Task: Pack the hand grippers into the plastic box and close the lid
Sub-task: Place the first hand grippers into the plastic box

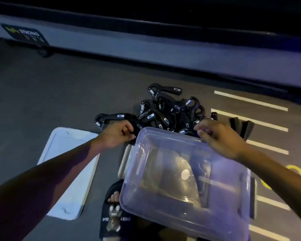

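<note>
A clear plastic box [186, 174] stands on the dark floor in front of me, with nothing visible inside it. Behind its far rim lies a heap of several black hand grippers [169, 110] with metal springs. My left hand [117, 134] curls round the handle of one hand gripper [111, 119] at the heap's left end, beside the box's far left corner. My right hand [215, 136] hovers over the far right corner of the box with fingers bent downward; whether it touches the rim or a gripper is unclear. The white lid [66, 171] lies flat to the box's left.
My sandalled foot [114, 209] shows under the box's near left corner. White painted stripes [250, 119] and a yellow ring mark [294, 171] lie on the floor to the right. A long pale raised ledge [146, 54] runs across the back.
</note>
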Available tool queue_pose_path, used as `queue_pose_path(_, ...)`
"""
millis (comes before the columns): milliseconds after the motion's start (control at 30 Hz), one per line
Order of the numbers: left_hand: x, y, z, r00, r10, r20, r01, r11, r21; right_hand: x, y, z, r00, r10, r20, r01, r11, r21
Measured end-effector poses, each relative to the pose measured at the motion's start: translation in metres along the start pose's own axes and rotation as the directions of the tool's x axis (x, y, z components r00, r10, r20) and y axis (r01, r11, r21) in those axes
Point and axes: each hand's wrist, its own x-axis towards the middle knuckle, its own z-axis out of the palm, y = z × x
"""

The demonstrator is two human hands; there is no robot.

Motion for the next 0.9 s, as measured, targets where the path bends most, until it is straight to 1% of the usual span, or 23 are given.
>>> queue_pose_path(67,-0.009,0.009,-0.010,1.000,0.019,-0.004,-0.018,0.994,0.109,-0.001,-0.007,-0.013,0.999,-0.027,0.025,0.027,0.999,-0.022)
queue_pose_path(100,-0.011,0.016,-0.020,0.999,0.032,0.008,-0.033,0.977,0.213,-0.001,-0.012,-0.022,0.998,-0.043,0.051,0.045,0.998,-0.033)
queue_pose_path(133,-0.012,0.026,-0.028,0.998,0.053,0.015,-0.055,0.952,0.301,-0.001,-0.019,-0.033,0.995,-0.049,0.086,0.053,0.998,-0.046)
queue_pose_path(200,-0.011,0.047,-0.049,0.992,0.084,0.090,-0.118,0.866,0.487,0.001,-0.033,-0.046,0.983,-0.098,0.154,0.109,0.992,-0.062)
queue_pose_path(267,-0.004,0.061,-0.066,0.984,0.050,0.172,-0.151,0.746,0.648,0.010,-0.046,-0.048,0.962,-0.157,0.224,0.196,0.966,-0.166)
queue_pose_path(333,0.006,0.068,-0.076,0.976,0.041,0.212,-0.193,0.603,0.774,0.023,-0.054,-0.038,0.952,-0.179,0.246,0.236,0.945,-0.226)
queue_pose_path(400,0.014,0.062,-0.077,0.974,0.031,0.226,-0.217,0.424,0.879,0.033,-0.064,-0.019,0.959,-0.196,0.206,0.233,0.957,-0.174)
queue_pose_path(433,0.016,0.056,-0.075,0.974,0.002,0.225,-0.212,0.350,0.912,0.036,-0.067,-0.007,0.960,-0.217,0.176,0.242,0.961,-0.136)
queue_pose_path(467,0.018,0.048,-0.070,0.974,-0.043,0.220,-0.196,0.311,0.930,0.037,-0.069,0.005,0.958,-0.247,0.146,0.263,0.959,-0.102)
queue_pose_path(533,0.022,0.027,-0.055,0.973,-0.123,0.196,-0.150,0.306,0.940,0.035,-0.065,0.024,0.954,-0.283,0.101,0.289,0.956,-0.046)
queue_pose_path(567,0.023,0.018,-0.048,0.973,-0.140,0.183,-0.129,0.329,0.936,0.033,-0.062,0.029,0.953,-0.292,0.079,0.295,0.955,-0.026)
queue_pose_path(600,0.024,0.012,-0.043,0.976,-0.141,0.164,-0.102,0.369,0.924,0.032,-0.059,0.031,0.952,-0.300,0.057,0.301,0.953,-0.019)
queue_pose_path(700,0.026,0.000,-0.041,0.989,-0.093,0.119,-0.046,0.567,0.823,0.030,-0.049,0.033,0.961,-0.278,0.018,0.278,0.961,-0.008)
queue_pose_path(733,0.026,-0.001,-0.043,0.992,-0.078,0.099,-0.032,0.607,0.794,0.029,-0.046,0.033,0.966,-0.258,-0.002,0.258,0.966,0.001)
queue_pose_path(800,0.023,-0.006,-0.047,0.999,-0.017,0.028,-0.011,0.643,0.766,0.027,-0.043,0.032,0.976,-0.214,-0.028,0.214,0.977,0.015)
queue_pose_path(900,0.008,-0.008,-0.050,0.983,0.163,-0.085,-0.053,0.697,0.715,0.020,-0.044,0.029,0.981,-0.187,-0.052,0.188,0.982,0.024)
